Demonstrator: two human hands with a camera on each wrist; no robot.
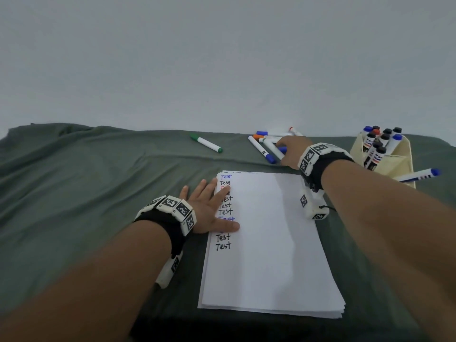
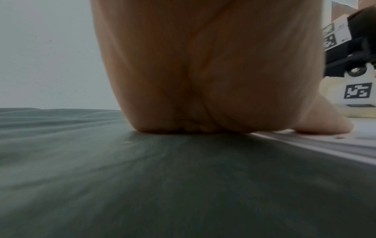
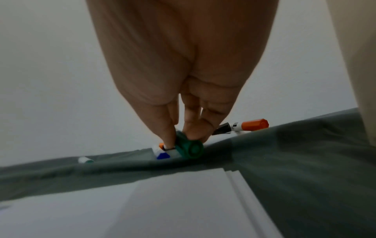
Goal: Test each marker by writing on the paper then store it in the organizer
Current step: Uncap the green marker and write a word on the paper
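Observation:
A stack of white paper (image 1: 266,238) lies on the green cloth, with "Test" written several times down its left edge. My left hand (image 1: 209,206) rests flat on that edge, fingers straight and spread; in the left wrist view the palm (image 2: 203,80) presses down beside the paper (image 2: 325,145). My right hand (image 1: 288,150) reaches into the pile of loose markers (image 1: 264,144) beyond the paper. In the right wrist view its thumb and fingers (image 3: 168,132) pinch a green-capped marker (image 3: 190,149) lying on the cloth. The beige organizer (image 1: 399,166) stands at the far right, holding several markers.
A lone green marker (image 1: 207,143) lies to the left of the pile. A blue-capped marker (image 1: 419,175) juts from the organizer's front. An orange-capped marker (image 3: 252,124) and a blue-capped one (image 3: 162,155) flank the pinched one. A pale wall rises behind the table.

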